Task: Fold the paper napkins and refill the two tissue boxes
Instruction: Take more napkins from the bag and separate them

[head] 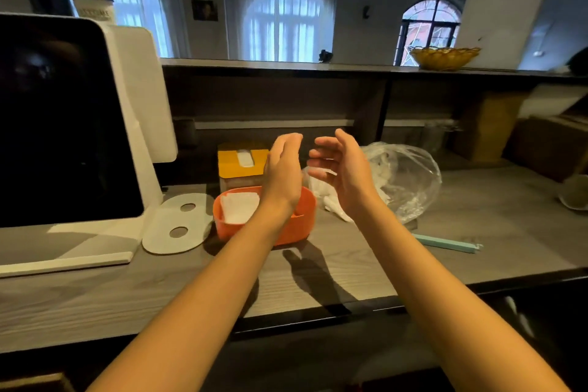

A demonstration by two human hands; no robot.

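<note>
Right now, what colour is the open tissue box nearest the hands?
Orange, with white napkins inside; the head view shows the open tissue box best.

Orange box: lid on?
No. The orange box stands open with white napkins showing inside, and the white lid lies on the counter beside it.

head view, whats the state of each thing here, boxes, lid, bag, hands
orange tissue box: lid off, white napkins inside
yellow-lidded tissue box: lid on, a tissue showing in its slot
white oval lid: flat on the counter beside the orange box
plastic bag: lying open, napkins inside
left hand: open, holds nothing
right hand: open, holds nothing
</note>
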